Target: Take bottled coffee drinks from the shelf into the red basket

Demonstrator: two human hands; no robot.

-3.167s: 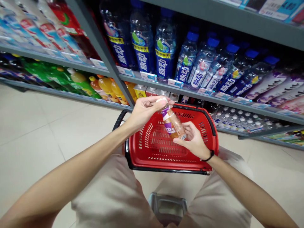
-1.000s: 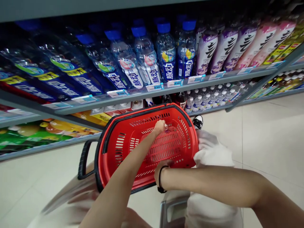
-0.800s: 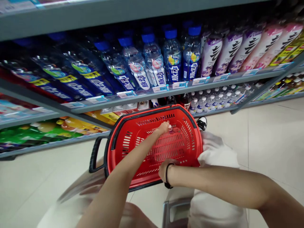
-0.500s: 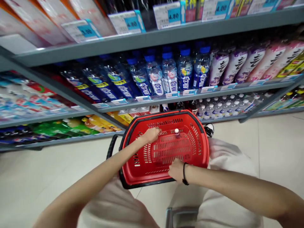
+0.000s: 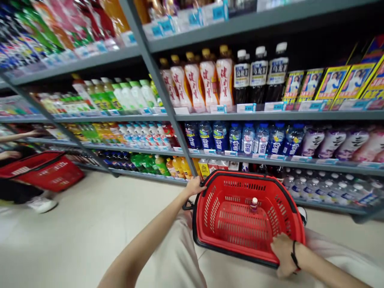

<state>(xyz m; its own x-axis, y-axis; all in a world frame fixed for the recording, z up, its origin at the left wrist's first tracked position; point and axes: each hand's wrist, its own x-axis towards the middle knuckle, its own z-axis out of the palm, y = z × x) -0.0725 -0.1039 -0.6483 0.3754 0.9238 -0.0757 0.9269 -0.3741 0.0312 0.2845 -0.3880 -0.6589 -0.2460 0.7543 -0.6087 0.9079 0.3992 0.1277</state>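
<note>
On the red basket (image 5: 240, 175), the near edge is gripped by the right hand (image 5: 283, 254) and the far corner by the left hand (image 5: 195, 186), fingers closed.

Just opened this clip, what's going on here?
A person holds a red plastic shopping basket by its rim, left hand at the far corner, right hand at the near edge. A small white-capped bottle stands inside. Grey metal shelves of bottled drinks run alongside. Another person at far left has a second red basket.
</note>
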